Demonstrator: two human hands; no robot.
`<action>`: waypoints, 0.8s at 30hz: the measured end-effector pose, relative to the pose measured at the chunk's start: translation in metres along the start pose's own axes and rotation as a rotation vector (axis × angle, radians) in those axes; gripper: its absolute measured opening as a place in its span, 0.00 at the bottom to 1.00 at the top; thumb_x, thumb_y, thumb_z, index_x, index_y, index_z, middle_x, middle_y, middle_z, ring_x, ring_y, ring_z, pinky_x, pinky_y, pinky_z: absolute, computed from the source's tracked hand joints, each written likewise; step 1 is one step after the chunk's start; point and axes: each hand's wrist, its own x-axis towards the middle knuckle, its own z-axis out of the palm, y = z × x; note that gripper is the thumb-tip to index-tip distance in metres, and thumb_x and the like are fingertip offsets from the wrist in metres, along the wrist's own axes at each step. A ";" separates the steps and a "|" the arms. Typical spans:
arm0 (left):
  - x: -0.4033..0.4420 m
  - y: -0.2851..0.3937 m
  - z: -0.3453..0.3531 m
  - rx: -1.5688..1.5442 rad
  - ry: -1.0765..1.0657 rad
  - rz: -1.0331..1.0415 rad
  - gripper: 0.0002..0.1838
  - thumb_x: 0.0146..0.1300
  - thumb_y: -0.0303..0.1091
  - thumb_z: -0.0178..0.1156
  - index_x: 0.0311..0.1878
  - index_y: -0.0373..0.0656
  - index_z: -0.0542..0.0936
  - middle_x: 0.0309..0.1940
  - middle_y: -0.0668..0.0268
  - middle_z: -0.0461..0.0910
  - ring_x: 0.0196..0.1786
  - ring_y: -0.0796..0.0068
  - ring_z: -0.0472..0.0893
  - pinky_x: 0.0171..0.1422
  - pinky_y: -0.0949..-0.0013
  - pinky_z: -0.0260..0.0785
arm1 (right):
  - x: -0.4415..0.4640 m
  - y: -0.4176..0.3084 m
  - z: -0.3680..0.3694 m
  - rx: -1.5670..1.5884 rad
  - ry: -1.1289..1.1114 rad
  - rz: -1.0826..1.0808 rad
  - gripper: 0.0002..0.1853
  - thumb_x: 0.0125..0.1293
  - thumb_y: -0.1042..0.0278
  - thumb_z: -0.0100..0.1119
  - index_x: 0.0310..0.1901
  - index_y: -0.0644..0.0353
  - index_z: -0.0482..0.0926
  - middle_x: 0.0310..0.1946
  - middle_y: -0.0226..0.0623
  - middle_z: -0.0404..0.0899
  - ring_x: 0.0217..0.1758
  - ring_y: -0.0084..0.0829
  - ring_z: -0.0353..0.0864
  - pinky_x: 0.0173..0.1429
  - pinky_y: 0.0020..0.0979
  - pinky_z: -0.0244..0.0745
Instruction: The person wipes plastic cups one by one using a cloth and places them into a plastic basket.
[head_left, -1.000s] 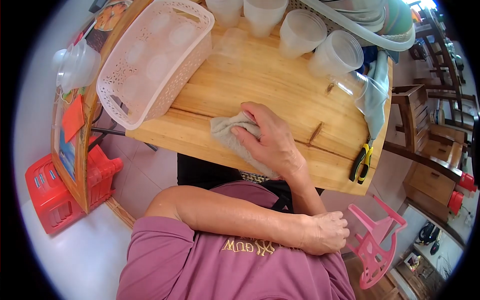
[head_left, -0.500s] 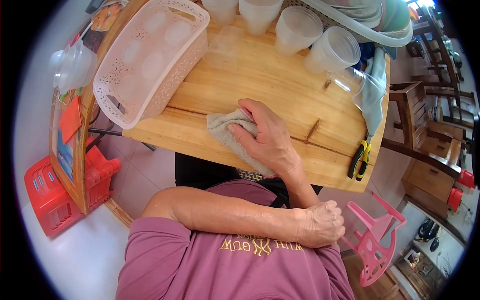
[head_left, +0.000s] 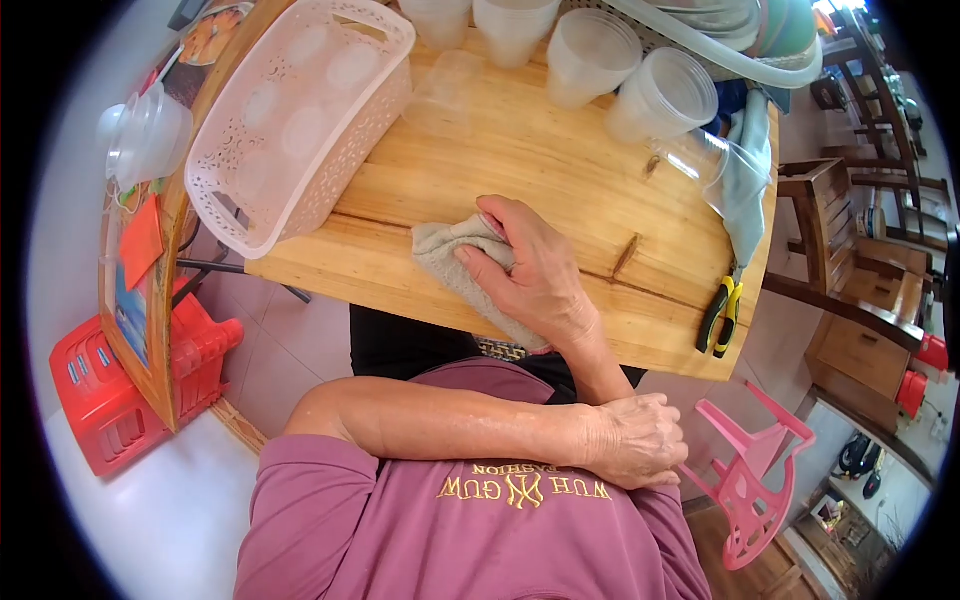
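Observation:
My right hand is closed on a folded grey-beige cloth, pressed to the wooden tabletop near its front edge. The thumb lies across the cloth and the fingers curl over it. Across my body, my left hand rests over my right arm near the elbow. Its fingers are curled in, and their undersides are hidden. A pink perforated plastic basket stands left of the cloth, with round translucent shapes showing inside. Beyond my right hand, a clear plastic cup lies near the basket.
Stacks of translucent cups line the back beside a grey basket. Pliers with yellow-black handles and a pale blue cloth lie along the right edge of the wooden table. A pink stool stands right, a red crate left.
My left hand has shifted slightly left over my right arm. My right hand and the cloth stay in nearly the same place.

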 end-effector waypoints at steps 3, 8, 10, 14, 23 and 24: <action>0.000 -0.003 0.000 -0.035 0.065 0.071 0.21 0.66 0.52 0.56 0.25 0.45 0.82 0.26 0.67 0.77 0.41 0.65 0.75 0.51 0.61 0.64 | 0.000 -0.001 -0.003 -0.012 0.000 0.014 0.20 0.60 0.64 0.67 0.50 0.63 0.73 0.38 0.46 0.78 0.39 0.49 0.80 0.40 0.42 0.75; 0.004 -0.001 -0.010 -0.132 -0.180 0.068 0.24 0.66 0.52 0.56 0.23 0.43 0.82 0.26 0.66 0.78 0.42 0.64 0.75 0.52 0.61 0.63 | 0.000 0.000 -0.004 0.019 -0.003 0.009 0.20 0.59 0.64 0.66 0.51 0.62 0.73 0.38 0.47 0.78 0.40 0.49 0.80 0.41 0.43 0.75; 0.003 0.001 -0.011 -0.107 -0.223 0.019 0.26 0.66 0.52 0.56 0.20 0.41 0.82 0.25 0.64 0.80 0.41 0.63 0.76 0.52 0.60 0.63 | -0.001 0.000 -0.003 0.038 0.020 0.011 0.21 0.59 0.65 0.67 0.51 0.62 0.73 0.38 0.47 0.78 0.40 0.49 0.80 0.41 0.42 0.75; 0.000 0.014 -0.027 -0.075 -0.187 0.061 0.26 0.66 0.50 0.57 0.18 0.40 0.81 0.22 0.62 0.79 0.36 0.62 0.78 0.50 0.58 0.65 | -0.004 -0.001 -0.014 0.207 0.057 0.057 0.21 0.58 0.67 0.69 0.51 0.64 0.75 0.37 0.45 0.79 0.37 0.45 0.80 0.41 0.36 0.77; -0.014 0.035 -0.098 -0.154 0.305 0.195 0.22 0.56 0.38 0.69 0.16 0.46 0.65 0.19 0.67 0.64 0.23 0.66 0.69 0.28 0.64 0.61 | -0.020 -0.029 -0.161 0.026 0.321 0.386 0.25 0.60 0.73 0.66 0.61 0.61 0.73 0.37 0.34 0.80 0.37 0.25 0.79 0.41 0.27 0.77; -0.017 0.030 -0.103 -0.190 0.339 0.120 0.22 0.57 0.36 0.68 0.16 0.46 0.66 0.19 0.66 0.65 0.22 0.65 0.69 0.28 0.63 0.61 | -0.016 -0.034 -0.178 0.101 0.323 0.499 0.28 0.61 0.74 0.65 0.64 0.61 0.71 0.39 0.38 0.81 0.39 0.25 0.81 0.40 0.26 0.78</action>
